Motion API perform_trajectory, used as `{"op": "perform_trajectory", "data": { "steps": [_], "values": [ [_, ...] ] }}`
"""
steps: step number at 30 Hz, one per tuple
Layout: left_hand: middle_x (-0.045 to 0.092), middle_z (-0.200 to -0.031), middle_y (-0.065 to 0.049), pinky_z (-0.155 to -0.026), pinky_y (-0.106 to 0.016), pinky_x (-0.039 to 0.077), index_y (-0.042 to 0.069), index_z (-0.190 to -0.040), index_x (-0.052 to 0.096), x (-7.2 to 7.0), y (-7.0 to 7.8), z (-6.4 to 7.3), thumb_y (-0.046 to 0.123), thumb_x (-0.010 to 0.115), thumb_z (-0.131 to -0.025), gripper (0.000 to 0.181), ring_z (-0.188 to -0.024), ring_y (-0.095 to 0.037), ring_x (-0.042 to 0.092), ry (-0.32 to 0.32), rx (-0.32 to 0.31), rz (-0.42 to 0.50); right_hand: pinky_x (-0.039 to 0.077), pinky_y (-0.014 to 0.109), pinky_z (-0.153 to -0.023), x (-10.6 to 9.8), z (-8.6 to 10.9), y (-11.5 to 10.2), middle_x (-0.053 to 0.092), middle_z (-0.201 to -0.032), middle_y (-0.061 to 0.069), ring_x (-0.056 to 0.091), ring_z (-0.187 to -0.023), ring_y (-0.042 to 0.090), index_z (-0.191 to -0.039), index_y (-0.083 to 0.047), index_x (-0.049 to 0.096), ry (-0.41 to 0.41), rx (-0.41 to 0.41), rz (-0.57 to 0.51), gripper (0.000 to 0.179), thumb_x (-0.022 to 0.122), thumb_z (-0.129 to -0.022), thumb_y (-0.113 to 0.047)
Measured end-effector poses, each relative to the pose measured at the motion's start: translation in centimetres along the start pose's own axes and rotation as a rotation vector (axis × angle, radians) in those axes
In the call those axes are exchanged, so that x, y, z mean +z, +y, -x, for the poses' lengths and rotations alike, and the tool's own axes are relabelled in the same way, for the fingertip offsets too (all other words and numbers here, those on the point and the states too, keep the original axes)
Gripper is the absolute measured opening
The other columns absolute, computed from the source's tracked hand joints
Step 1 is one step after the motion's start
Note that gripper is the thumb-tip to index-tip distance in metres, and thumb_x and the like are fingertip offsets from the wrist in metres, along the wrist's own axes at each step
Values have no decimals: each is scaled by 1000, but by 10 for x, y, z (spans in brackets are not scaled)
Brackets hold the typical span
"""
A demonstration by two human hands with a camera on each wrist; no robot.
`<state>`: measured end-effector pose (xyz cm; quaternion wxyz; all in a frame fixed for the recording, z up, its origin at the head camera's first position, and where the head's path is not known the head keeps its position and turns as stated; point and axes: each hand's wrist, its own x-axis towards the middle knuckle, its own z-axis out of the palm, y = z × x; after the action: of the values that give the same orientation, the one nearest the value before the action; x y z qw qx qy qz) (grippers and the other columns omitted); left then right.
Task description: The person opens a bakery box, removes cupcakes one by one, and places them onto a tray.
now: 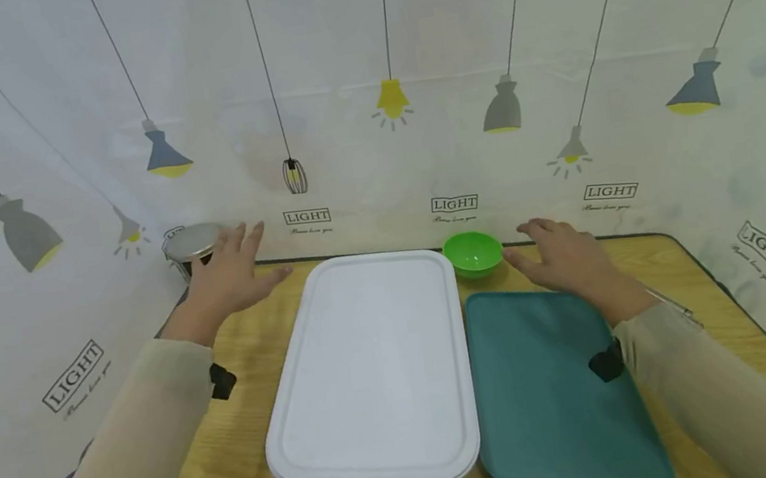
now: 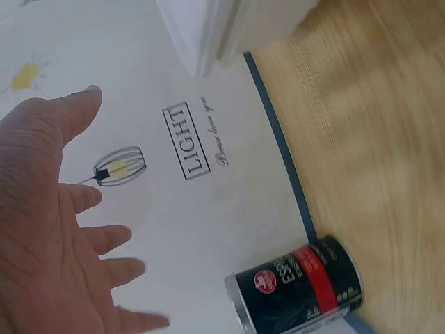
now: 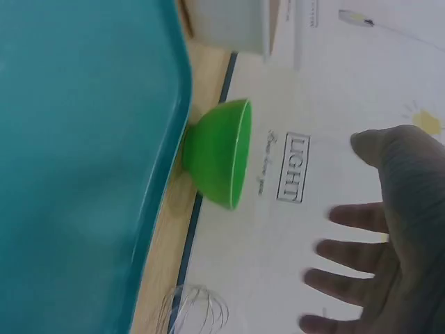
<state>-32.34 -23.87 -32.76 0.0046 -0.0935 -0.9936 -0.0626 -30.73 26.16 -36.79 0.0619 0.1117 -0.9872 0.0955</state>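
Observation:
My left hand (image 1: 229,269) hovers at the back left with its fingers spread and nothing in it. Right by it in the head view stands a dark can with a red band (image 2: 299,289), its silver lid (image 1: 192,241) partly behind the fingers. Over the back right, my right hand (image 1: 565,258) is held in the air, fingers extended and apart from any object. Nearest to it is a bright green bowl (image 1: 473,254), upright near the wall, its inside bare in the head view. In the right wrist view that hand (image 3: 396,236) appears beyond the bowl (image 3: 217,153).
A white lidded box (image 1: 372,371) lies lengthwise on the wooden table (image 1: 239,471). Along its right side is a teal tray (image 1: 558,386). A wire whisk (image 3: 198,309) shows near the wall in the right wrist view. Wall covering (image 1: 339,33) with printed lamps borders the table.

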Motion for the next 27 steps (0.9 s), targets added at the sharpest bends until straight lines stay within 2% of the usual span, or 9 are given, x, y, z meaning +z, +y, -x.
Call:
{"op": "perform_trajectory", "data": {
  "steps": [2, 5, 7, 9, 14, 19, 22, 27],
  "values": [
    [15, -165, -24, -110, -74, 16, 12, -163, 5, 3, 3, 5, 74, 38, -95, 98, -147, -48, 19, -26, 26, 77, 42, 66, -99, 2, 2, -7, 52, -144, 24, 48, -130, 45, -144, -3, 50, -55, -11, -72, 78, 37, -100, -65],
    [38, -155, -24, -106, -65, 37, 4, -159, 24, 12, 5, 13, 65, 41, -100, 87, -135, -46, 44, -62, 69, 172, 51, 56, -91, 9, 6, -20, 66, -127, 18, 62, -114, 38, -135, -5, 60, -96, -57, -170, 64, 45, -101, -58],
    [53, -144, -24, -102, -61, 43, 1, -153, 37, 18, 6, 17, 57, 44, -102, 76, -127, -44, 54, -85, 89, 216, 53, 52, -87, 14, 9, -29, 69, -119, 15, 65, -106, 33, -128, -5, 65, -102, -91, -228, 55, 51, -102, -51],
    [61, -134, -23, -97, -57, 49, 0, -146, 48, 23, 6, 22, 48, 49, -103, 65, -117, -41, 61, -110, 95, 253, 55, 47, -82, 19, 12, -37, 72, -110, 9, 67, -99, 26, -122, -7, 69, -101, -121, -275, 49, 55, -101, -49],
    [68, -121, -17, -87, -50, 55, 2, -136, 60, 29, 6, 31, 49, 57, -99, 60, -105, -32, 67, -195, 75, 306, 55, 39, -76, 31, 16, -55, 73, -99, 4, 66, -90, 19, -114, -10, 73, -172, -139, -392, 41, 59, -100, -46],
    [72, -106, -12, -74, -41, 58, 4, -126, 67, 34, 8, 34, 54, 64, -94, 59, -90, -25, 69, -271, 54, 400, 54, 33, -71, 39, 20, -67, 73, -93, 5, 67, -87, 24, -107, -15, 75, -255, -104, -501, 43, 63, -94, -55],
    [73, -100, -10, -72, -39, 59, 3, -119, 70, 36, 12, 35, 49, 68, -93, 53, -85, -24, 71, -295, 24, 467, 55, 36, -73, 42, 21, -71, 74, -93, 7, 68, -89, 27, -105, -15, 75, -287, -77, -567, 43, 65, -93, -56],
    [73, -90, -8, -67, -36, 61, 0, -112, 72, 40, 18, 37, 38, 71, -94, 43, -75, -21, 72, -333, -20, 531, 59, 42, -79, 45, 21, -75, 73, -94, 7, 70, -87, 22, -105, -12, 73, -317, -34, -661, 43, 67, -92, -53]
  ]
}}
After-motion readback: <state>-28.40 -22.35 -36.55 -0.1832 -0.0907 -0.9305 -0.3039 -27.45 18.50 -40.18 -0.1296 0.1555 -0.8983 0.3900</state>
